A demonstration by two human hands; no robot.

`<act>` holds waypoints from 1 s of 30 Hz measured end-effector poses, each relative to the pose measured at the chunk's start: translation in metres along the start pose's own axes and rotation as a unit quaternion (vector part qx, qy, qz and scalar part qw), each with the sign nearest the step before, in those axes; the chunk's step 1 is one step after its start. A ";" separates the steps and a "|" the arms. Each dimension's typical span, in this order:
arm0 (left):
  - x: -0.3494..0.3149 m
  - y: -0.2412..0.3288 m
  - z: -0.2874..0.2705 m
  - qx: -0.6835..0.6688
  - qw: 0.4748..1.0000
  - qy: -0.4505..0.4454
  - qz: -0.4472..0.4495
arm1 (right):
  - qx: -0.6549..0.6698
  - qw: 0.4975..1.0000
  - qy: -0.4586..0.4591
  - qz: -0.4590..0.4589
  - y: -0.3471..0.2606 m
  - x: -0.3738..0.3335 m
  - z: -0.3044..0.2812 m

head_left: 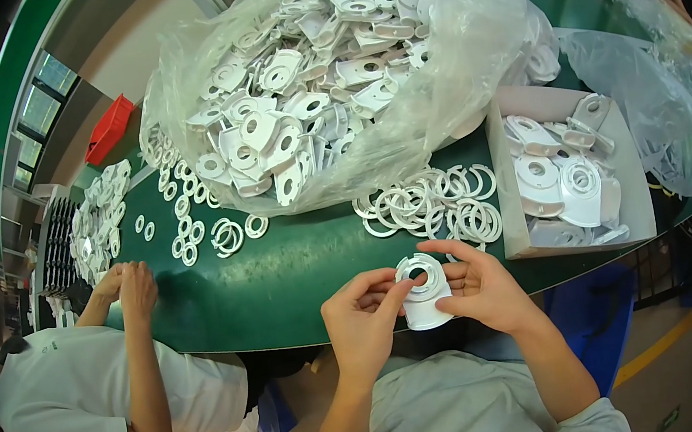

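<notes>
Part (426,315) sits at five o'clock, left hand (361,316) and right hand (490,294) pinching opposite edges, likely to steady it; rings (428,212) at its twelve o'clock and box (636,181) at its two seem placed for reach.

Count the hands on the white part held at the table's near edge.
2: the left hand at the left side of the white part, the right hand at its right. Some fingertips are hidden.

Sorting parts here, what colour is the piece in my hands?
The piece is white, seen best in the head view.
</notes>
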State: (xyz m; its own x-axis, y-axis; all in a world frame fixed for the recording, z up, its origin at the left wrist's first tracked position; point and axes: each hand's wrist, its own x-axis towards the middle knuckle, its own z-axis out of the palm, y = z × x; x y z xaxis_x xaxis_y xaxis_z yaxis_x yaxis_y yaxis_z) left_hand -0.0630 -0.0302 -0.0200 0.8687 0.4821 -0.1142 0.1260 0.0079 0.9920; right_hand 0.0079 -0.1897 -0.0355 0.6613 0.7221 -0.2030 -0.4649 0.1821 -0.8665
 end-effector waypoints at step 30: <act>-0.014 -0.009 0.005 -0.027 0.996 -0.028 0.081 | 0.014 0.994 0.075 -0.076 0.009 -0.007 0.015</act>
State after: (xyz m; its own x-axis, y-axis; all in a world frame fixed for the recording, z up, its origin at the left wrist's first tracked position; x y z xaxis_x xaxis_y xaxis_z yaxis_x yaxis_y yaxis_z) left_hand -0.0737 -0.0418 -0.0273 0.9008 0.4318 0.0457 -0.0421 -0.0179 0.9990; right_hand -0.0097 -0.1837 -0.0353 0.8048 0.5771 -0.1388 -0.3683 0.3020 -0.8793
